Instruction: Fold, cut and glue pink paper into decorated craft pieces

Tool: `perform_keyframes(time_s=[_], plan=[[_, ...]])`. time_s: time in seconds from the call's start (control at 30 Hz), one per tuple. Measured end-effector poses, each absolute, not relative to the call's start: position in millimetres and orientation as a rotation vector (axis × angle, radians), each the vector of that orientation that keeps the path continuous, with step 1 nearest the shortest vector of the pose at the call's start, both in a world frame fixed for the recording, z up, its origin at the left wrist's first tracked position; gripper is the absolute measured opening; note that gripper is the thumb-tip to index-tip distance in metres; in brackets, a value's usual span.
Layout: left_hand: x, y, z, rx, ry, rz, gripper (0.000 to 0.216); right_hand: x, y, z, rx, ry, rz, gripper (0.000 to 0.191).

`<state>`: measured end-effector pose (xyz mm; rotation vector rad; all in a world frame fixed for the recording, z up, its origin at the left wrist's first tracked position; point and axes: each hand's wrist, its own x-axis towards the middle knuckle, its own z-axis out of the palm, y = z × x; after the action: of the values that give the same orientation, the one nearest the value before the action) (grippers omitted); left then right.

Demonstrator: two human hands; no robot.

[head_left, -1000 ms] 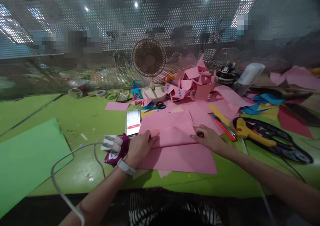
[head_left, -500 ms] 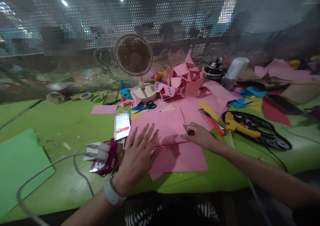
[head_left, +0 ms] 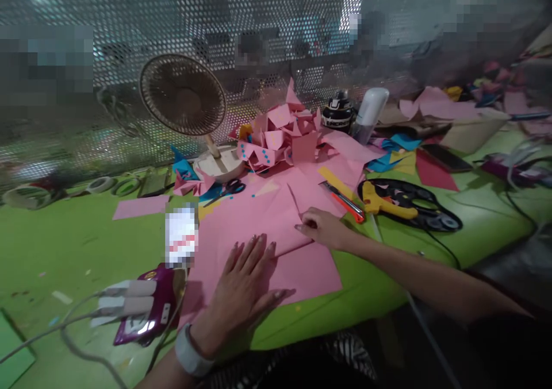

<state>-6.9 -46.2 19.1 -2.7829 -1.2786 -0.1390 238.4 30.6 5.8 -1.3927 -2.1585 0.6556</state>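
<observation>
Pink paper sheets (head_left: 241, 222) lie overlapping on the green table in front of me, the upper one with a folded edge. My left hand (head_left: 241, 282) rests flat on the pink paper, fingers spread and thumb out to the right, a pale band on its wrist. At the paper's right side my right hand (head_left: 321, 228) is closed, thumb and fingers pinched at the edge of the upper sheet. An orange utility knife (head_left: 345, 202) lies right of that hand, beside a yellow strip (head_left: 331, 183). Black-handled scissors (head_left: 230, 188) lie above the sheets.
A purple power strip (head_left: 161, 303) with plugs and cables and a phone (head_left: 181, 234) are on the left. Behind stand a fan (head_left: 183, 96) and a heap of folded pink paper (head_left: 280, 130). A yellow glue gun (head_left: 383, 202) lies on a black holder (head_left: 435, 214) at right.
The view has turned right, so most things sit further left. My left hand has slid down the paper toward me, its thumb now stretched outward. My right hand stays at the sheet's edge.
</observation>
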Motion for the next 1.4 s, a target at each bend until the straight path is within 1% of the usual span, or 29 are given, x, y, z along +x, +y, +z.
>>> perform_keyframes(time_s=[0.23,0.53,0.87,1.13,1.4], plan=[[-9,-44,15,-2.812,-1.276,-0.093,0.074,241,32,5,-1.394,-2.24,0.57,0.026],[-9,-43,16,-2.815,-1.228,-0.079,0.077,243,30,6,-1.395,-2.321,0.508,0.024],[-9,-44,16,-2.803,-1.211,-0.095,0.077,244,28,11,-1.349,-2.376,0.486,0.025],[-7,-44,19,-2.816,-1.23,-0.1,0.074,245,26,16,-1.332,-2.428,0.496,0.025],[-9,-43,17,-2.868,-1.262,-0.107,0.075,245,23,22,-1.341,-2.482,0.462,0.027]])
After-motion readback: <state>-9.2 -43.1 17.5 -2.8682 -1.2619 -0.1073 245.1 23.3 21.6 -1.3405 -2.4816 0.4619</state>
